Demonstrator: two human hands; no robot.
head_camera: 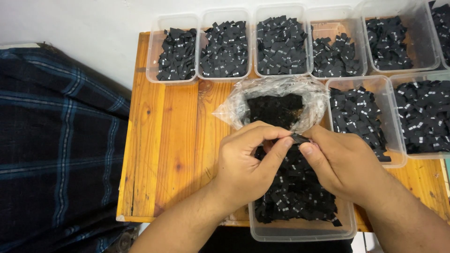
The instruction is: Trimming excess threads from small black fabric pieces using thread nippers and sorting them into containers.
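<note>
My left hand (246,164) and my right hand (340,164) meet over a clear plastic tub (300,232) full of small black fabric labels. Both hands pinch the same small black label (299,137) between thumb and fingers, just above the heap. Right behind the hands lies an open clear plastic bag (276,96) with a dark pile of more labels inside. The tub's near part shows below my wrists; its far part is hidden by my hands.
Several clear tubs of black labels line the back of the wooden table (164,140), with more tubs (361,117) at the right. A dark blue checked cloth (56,140) lies left of the table, and a white wall rises behind.
</note>
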